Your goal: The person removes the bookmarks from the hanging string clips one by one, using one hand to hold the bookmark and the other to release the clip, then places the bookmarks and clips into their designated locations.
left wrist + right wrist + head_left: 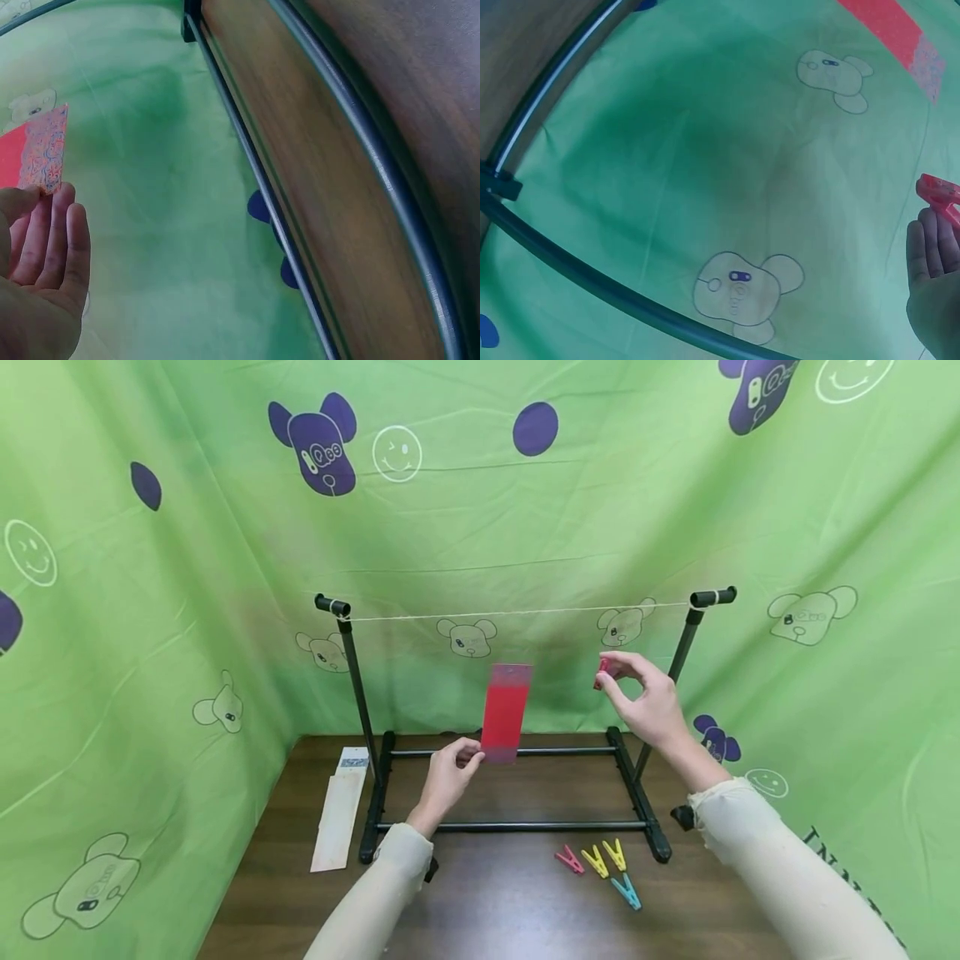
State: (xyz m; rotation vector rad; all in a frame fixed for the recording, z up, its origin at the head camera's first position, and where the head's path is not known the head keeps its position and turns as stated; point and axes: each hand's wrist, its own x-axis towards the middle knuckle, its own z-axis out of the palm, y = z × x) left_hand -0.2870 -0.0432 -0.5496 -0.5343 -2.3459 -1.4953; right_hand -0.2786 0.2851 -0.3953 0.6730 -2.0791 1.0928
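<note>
My left hand (pixel 447 779) pinches the lower left corner of a red paper strip (pixel 503 714) with patterned bands at both ends. The strip stands upright in the air, below the string (pixel 517 612). In the left wrist view, thumb and fingertips grip the strip's patterned end (pixel 46 150). To the right, my right hand (pixel 647 700) holds a red clothespin (pixel 602 674) between thumb and fingers, a little under the string. The right wrist view shows this clothespin (pixel 939 196) at its right edge, with the strip's other end (pixel 928 67) above it.
A black stand (pixel 360 693) holds the string between two posts. On the wooden table (pixel 487 902) in front lie a pink clothespin (pixel 570 859), two yellow clothespins (pixel 596 862) and a blue clothespin (pixel 626 891). Pale strips (pixel 337 822) lie at the left. A green printed curtain (pixel 480 527) surrounds everything.
</note>
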